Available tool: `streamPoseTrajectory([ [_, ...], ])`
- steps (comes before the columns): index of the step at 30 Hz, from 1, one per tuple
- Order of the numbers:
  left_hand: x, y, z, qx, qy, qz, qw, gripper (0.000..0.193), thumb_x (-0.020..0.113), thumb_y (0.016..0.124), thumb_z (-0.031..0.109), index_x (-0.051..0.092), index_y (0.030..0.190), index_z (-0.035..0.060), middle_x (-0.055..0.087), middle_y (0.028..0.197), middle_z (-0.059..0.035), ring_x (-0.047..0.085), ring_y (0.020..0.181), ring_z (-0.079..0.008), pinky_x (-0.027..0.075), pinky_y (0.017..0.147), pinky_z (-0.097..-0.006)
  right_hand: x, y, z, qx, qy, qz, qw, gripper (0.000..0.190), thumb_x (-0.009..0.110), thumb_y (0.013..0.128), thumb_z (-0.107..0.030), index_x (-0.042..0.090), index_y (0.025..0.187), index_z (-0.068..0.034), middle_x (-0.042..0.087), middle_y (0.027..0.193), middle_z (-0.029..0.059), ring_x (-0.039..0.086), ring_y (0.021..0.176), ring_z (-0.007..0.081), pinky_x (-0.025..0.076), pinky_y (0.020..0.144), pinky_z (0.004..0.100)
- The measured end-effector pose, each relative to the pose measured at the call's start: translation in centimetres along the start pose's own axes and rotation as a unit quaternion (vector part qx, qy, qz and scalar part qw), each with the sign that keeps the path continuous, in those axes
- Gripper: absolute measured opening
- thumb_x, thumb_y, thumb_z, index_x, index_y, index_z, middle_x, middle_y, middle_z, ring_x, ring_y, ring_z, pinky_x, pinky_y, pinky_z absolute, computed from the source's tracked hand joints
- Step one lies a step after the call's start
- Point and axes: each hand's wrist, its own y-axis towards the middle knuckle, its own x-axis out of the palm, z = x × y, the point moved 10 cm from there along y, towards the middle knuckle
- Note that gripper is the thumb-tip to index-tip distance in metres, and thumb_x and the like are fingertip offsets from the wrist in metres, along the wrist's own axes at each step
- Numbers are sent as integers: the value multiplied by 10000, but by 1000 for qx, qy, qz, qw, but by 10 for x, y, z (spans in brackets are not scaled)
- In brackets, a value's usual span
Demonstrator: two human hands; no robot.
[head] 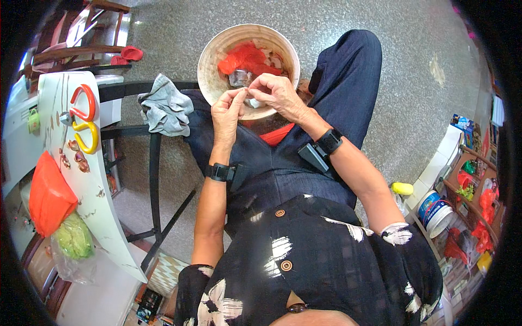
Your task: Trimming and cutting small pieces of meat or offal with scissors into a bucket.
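Over the near rim of a round, stained pale bucket (207, 81), my left hand (229, 109) and my right hand (274, 93) meet at their fingertips. Thumb and forefinger are pinched on each hand. Whatever lies between them is too small to tell. Inside the bucket are a crumpled red plastic bag (244, 58), a clear plastic piece (240, 78) and scraps. Scissors with red and yellow handles (86, 116) lie on the marble-patterned table (91, 203) to the left, near several small reddish-brown bulbs or peelings (81, 162).
A grey cloth (166, 106) hangs on the black metal frame (155, 163) beside my left leg. On the table's far side are a red plastic bag (51, 195) and a bagged green vegetable (73, 236). A white-and-blue tub (435, 214) and a wooden rack (456, 183) stand at the right.
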Motion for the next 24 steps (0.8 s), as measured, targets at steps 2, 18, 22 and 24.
streamPoseTrajectory([
  [2,-1,-1,1,-3,5,4,1000,145,585,856,144,617,928,23,476,607,60,355,478,-11,267,427,-161,3,1,1,13,7,-6,1000,189,602,785,-196,612,797,-8,587,749,126,591,701,241,465,626,322],
  [18,2,0,3,16,58,27,998,102,612,836,133,637,867,39,481,618,85,362,505,9,275,442,-146,0,0,-3,-15,-43,-12,999,162,597,794,-152,594,805,10,571,718,74,549,678,132,448,629,264],
  [22,1,1,-3,7,53,36,998,113,617,833,135,639,871,31,478,608,83,360,498,7,277,438,-150,0,1,-4,-26,-70,4,997,151,590,770,-132,564,779,16,555,691,75,537,655,132,442,619,267],
  [24,4,1,-2,17,52,21,998,124,612,836,136,635,882,23,482,607,83,357,490,5,274,434,-153,0,0,-6,-36,-89,9,995,145,587,765,-125,558,777,16,551,684,74,535,650,129,441,617,265],
])
